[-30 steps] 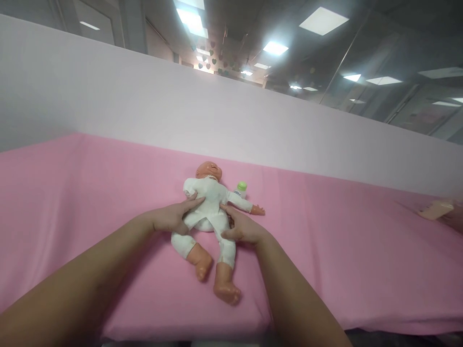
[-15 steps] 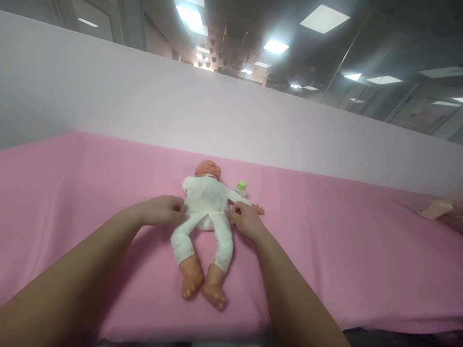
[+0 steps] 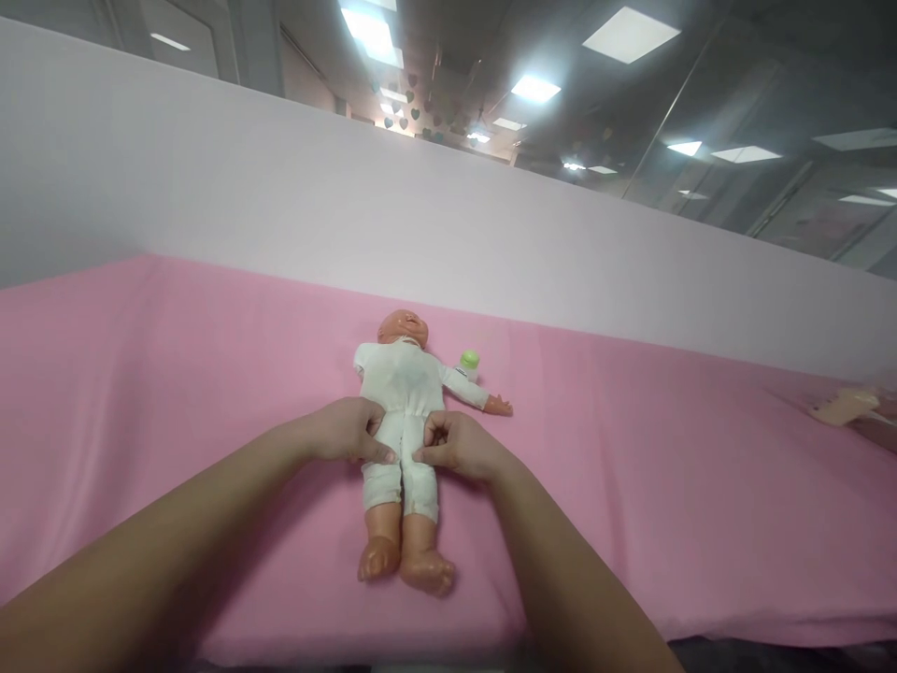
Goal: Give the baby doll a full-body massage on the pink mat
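A baby doll (image 3: 404,377) in a white cloth body suit lies on its back on a pink cover, head toward the wall and bare feet toward me. My left hand (image 3: 350,430) is closed round the upper part of the leg on the left, thumb on top. On the other thigh rests my right hand (image 3: 459,444), its fingers curled and thumb pressing the cloth. The two legs lie close together between my hands. One arm of the doll stretches out to the right, partly over a small bottle with a green cap (image 3: 469,360).
The pink cover (image 3: 665,486) spreads over the whole padded surface. A white wall (image 3: 448,224) rises behind it, with glass above reflecting ceiling lights. At the far right edge lies a blurred beige object (image 3: 845,407).
Both hands have moved from the doll's waist inward and down onto its thighs. The legs, spread apart before, are now drawn together and straighter.
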A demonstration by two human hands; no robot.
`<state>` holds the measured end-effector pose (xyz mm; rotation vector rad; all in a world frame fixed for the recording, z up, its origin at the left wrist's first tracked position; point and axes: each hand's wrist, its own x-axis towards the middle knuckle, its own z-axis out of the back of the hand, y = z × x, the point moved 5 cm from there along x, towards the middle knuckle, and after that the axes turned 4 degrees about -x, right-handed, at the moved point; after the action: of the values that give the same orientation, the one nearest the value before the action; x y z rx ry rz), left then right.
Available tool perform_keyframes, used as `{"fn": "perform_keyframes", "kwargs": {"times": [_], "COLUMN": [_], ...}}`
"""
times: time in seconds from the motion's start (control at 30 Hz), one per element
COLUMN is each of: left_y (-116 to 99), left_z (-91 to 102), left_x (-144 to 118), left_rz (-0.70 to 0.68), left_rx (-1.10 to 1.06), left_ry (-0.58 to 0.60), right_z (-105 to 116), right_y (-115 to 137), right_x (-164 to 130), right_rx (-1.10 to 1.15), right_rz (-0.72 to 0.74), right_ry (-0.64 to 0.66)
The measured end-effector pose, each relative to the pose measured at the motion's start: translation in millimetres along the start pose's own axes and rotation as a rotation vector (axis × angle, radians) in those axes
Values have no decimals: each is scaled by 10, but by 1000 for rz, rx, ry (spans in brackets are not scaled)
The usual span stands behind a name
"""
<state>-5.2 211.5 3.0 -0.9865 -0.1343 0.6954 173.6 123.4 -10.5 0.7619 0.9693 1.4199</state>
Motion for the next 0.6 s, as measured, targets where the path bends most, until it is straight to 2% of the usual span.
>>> {"fn": "perform_keyframes", "kwargs": {"times": [0.1, 0.23, 0.33, 0.4, 0.47, 0.6], "left_y": [6, 5, -48, -101, -141, -118], "left_z": [-53, -156, -108, -4, 144, 531], "left_x": [-44, -169, -246, -252, -200, 79], "left_rz": [39, 97, 50, -22, -85, -76], "left_rx": [-20, -63, -28, -48, -154, -342], "left_ry": [94, 321, 336, 250, 90, -450], "right_z": [-39, -86, -47, 6, 88, 338], "right_y": [13, 76, 118, 122, 112, 86], "right_x": [-12, -85, -150, -153, -86, 270], "right_rx": [-3, -36, -31, 14, 68, 103], "right_rz": [0, -30, -55, -57, -17, 58], "right_ry": [56, 274, 356, 318, 176, -279]}}
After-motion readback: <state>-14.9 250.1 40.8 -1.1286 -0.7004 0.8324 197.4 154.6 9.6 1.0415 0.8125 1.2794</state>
